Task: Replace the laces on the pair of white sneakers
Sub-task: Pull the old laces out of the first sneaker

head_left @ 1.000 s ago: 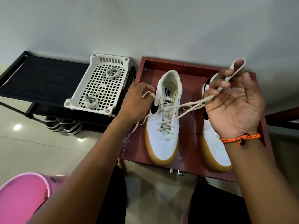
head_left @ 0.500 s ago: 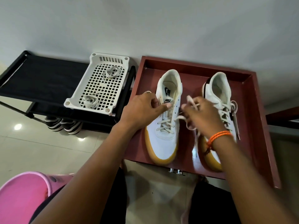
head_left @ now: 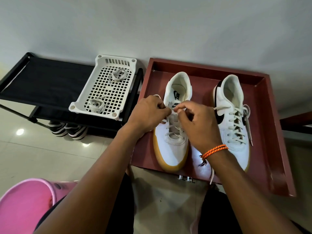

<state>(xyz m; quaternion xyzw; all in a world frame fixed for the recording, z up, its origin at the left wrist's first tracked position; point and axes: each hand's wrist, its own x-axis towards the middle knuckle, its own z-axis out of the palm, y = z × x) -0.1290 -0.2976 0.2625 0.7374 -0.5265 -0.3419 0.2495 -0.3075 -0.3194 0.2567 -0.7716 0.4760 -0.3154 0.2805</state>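
Left hand (head_left: 149, 114) and right hand (head_left: 196, 123) both pinching the lace (head_left: 173, 128) at center frame, over left sneaker (head_left: 172, 146), in red tray (head_left: 270, 149)

Two sneakers stand side by side in a tray (head_left: 276, 149), toes toward the person: the left sneaker (head_left: 172, 149) and, beside it, the right sneaker (head_left: 236, 129). Both hands meet over the left sneaker's upper eyelets, left hand (head_left: 148, 114) on its left, right hand (head_left: 197, 125) on its right. Left of the tray a basket (head_left: 84, 100) sits on a rack (head_left: 42, 81) and holds two lace bundles (head_left: 118, 75) (one behind the other). Under the rack sit what seem to be shoes (head_left: 67, 130).
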